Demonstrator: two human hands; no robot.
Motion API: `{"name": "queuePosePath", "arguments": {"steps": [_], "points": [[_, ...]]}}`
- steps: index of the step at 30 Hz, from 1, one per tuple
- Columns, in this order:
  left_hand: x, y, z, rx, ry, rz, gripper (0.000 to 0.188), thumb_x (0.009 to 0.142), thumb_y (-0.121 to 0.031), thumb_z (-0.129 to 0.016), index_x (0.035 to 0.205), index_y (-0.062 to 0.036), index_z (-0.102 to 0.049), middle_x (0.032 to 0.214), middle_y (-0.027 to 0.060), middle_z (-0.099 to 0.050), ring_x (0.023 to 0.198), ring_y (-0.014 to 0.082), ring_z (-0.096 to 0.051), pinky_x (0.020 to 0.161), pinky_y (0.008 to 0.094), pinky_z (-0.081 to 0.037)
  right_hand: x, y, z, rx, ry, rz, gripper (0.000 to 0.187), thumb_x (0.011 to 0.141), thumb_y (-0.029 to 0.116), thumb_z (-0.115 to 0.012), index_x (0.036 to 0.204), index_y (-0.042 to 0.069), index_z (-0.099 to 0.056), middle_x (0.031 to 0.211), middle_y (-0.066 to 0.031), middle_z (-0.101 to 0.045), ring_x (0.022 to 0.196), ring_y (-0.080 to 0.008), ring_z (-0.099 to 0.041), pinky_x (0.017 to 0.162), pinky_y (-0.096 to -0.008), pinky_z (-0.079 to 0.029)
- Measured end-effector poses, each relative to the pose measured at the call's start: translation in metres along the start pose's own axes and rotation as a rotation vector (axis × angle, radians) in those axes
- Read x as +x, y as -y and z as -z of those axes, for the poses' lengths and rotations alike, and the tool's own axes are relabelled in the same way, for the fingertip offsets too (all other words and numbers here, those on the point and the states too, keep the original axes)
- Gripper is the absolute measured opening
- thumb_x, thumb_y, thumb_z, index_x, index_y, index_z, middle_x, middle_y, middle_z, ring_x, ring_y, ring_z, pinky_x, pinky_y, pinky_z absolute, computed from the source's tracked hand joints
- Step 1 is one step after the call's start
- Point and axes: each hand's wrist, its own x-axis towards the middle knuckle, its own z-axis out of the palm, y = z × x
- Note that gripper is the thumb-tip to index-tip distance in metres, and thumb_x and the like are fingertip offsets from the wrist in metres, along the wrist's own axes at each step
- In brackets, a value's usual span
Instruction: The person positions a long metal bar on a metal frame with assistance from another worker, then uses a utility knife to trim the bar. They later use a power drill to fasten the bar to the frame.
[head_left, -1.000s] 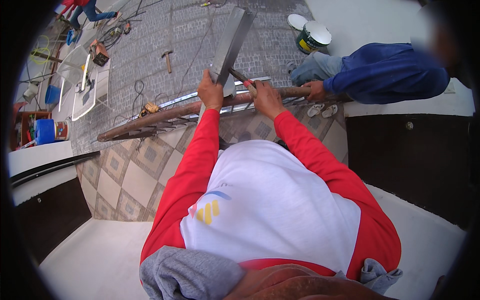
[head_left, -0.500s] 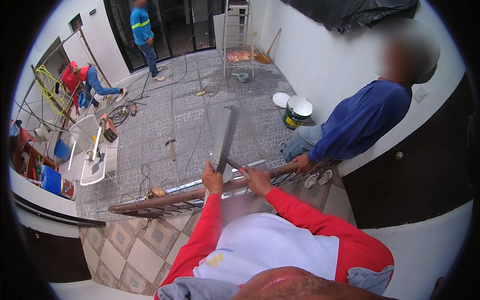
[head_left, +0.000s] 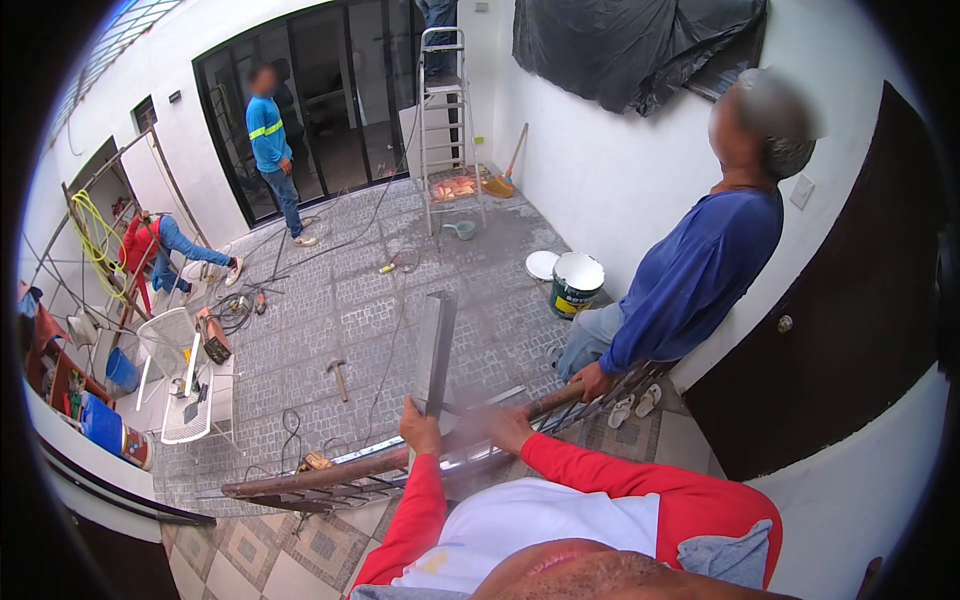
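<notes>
Gripping the lower end of a long grey metal bar (head_left: 436, 350), the left hand (head_left: 421, 432) is closing its fingers around it just above the brown railing (head_left: 330, 472). The bar is standing nearly upright, rising from the railing toward the paved yard beyond. The right hand (head_left: 508, 428) is sitting just right of the bar's foot, blurred, so whether it is clasping the bar or the railing cannot be told. Further right along the railing, a co-worker in a blue shirt (head_left: 690, 285) is resting a hand (head_left: 592, 382) on its top. Beyond the railing, a hammer (head_left: 339, 376) is lying on the paving.
</notes>
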Motion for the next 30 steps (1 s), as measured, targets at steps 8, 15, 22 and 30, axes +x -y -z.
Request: {"name": "queuePosePath", "arguments": {"steps": [8,15,22,30], "points": [[-0.001,0.006,-0.005,0.02,0.009,0.012,0.05,0.077,-0.017,-0.079,0.123,-0.0023,-0.064,0.082,0.022,-0.068,0.079,0.0438,-0.068,0.071,0.0515,-0.05,0.003,-0.02,-0.019,0.041,0.16,-0.012,0.038,0.093,0.02,-0.063,0.126,0.002,-0.055,0.108,-0.0243,-0.068,0.099,-0.0444,-0.069,0.083,-0.0571,-0.053],[0.004,0.004,-0.001,0.052,0.062,0.067,0.049,0.079,-0.012,-0.075,0.125,-0.0009,-0.065,0.082,0.0244,-0.068,0.081,0.0458,-0.067,0.072,0.0533,-0.049,-0.007,-0.011,-0.006,0.142,0.229,0.058,0.048,0.093,0.026,-0.065,0.136,0.005,-0.055,0.116,-0.0253,-0.069,0.108,-0.0435,-0.068,0.091,-0.0557,-0.052],[0.043,0.043,0.035,-0.254,0.089,-0.067,0.033,0.089,-0.015,-0.075,0.113,0.0055,-0.063,0.087,0.0284,-0.065,0.081,0.044,-0.066,0.072,0.0451,-0.049,-0.063,-0.043,0.041,0.614,0.345,-0.102,0.057,0.092,0.03,-0.071,0.142,0.007,-0.056,0.127,-0.0199,-0.068,0.116,-0.036,-0.065,0.101,-0.0434,-0.048],[0.109,0.101,0.096,-0.495,0.458,0.04,0.027,0.094,-0.02,-0.076,0.113,-0.003,-0.068,0.099,0.0007,-0.072,0.089,0.0107,-0.063,0.081,0.0286,-0.049,-0.085,-0.076,0.058,0.922,0.403,-0.687,0.041,0.099,0.03,-0.068,0.133,0.01,-0.059,0.094,-0.0011,-0.063,0.074,-0.0086,-0.061,0.053,-0.0238,-0.048]]}}
